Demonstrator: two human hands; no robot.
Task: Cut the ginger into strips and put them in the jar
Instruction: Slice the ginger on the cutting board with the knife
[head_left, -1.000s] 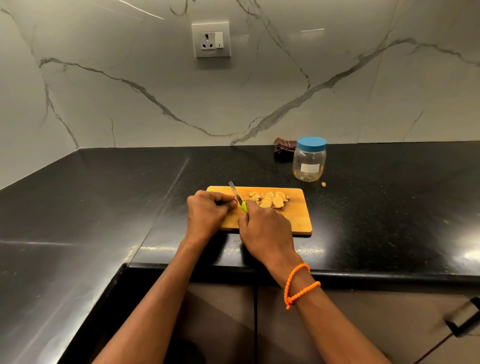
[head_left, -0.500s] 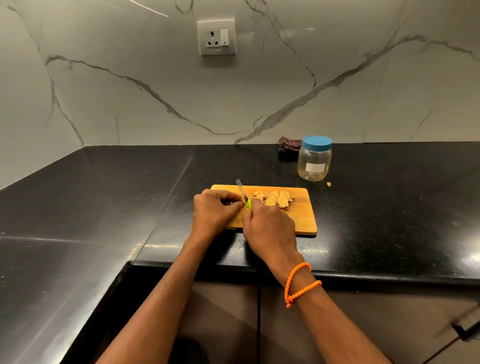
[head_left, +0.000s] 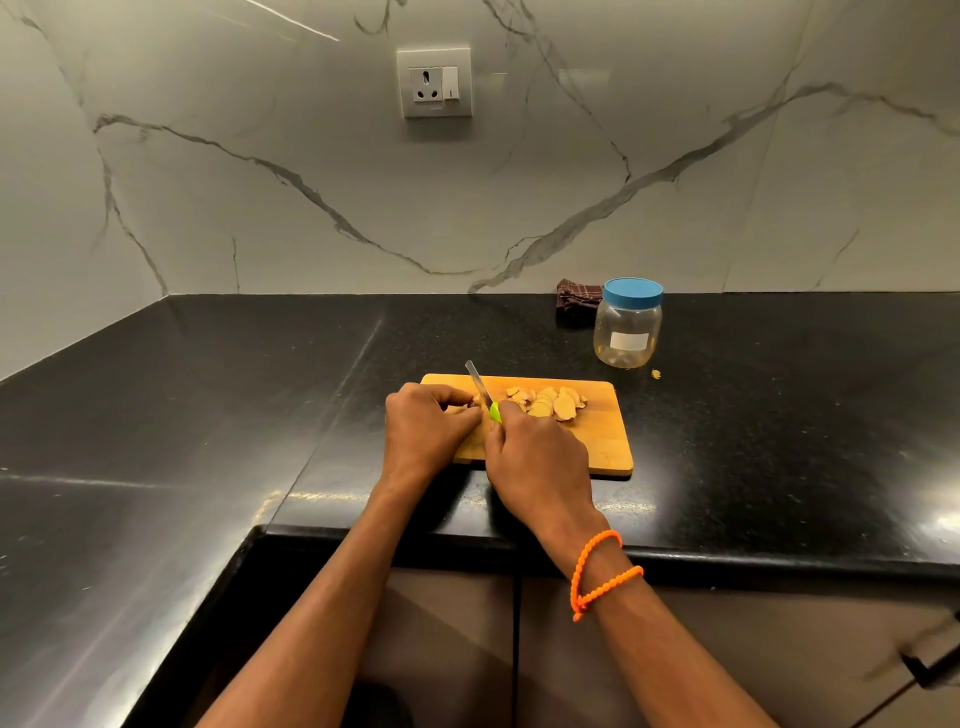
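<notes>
- Presently, the left hand (head_left: 427, 427) was curled over a ginger piece (head_left: 474, 401) at the board's (head_left: 605, 447) left end, holding it down; most of that piece was hidden under the fingers.
- The right hand (head_left: 537, 460) gripped the knife (head_left: 480, 391) by its green handle, blade pointing away and lying just beside the left fingertips.
- Cut slices (head_left: 548, 402) lay heaped on the board to the right of the blade. They looked like flat rounds, not yet strips.
- The jar (head_left: 627, 325) stood on the desk (head_left: 208, 415) beyond the board's far right corner, blue lid on. Whether it held any ginger could not be told.
- One scrap (head_left: 656, 373) lay on the desk between jar and board.
- Judgement: slicing was in hand, and cutting into strips and filling the jar remained.
- To do this step well, the left fingertips should be tucked back from the edge, since blade and fingers were nearly touching.
- The piece was small, so short, controlled strokes would suit better than force.
- Risk: a slip toward the holding fingers.
</notes>
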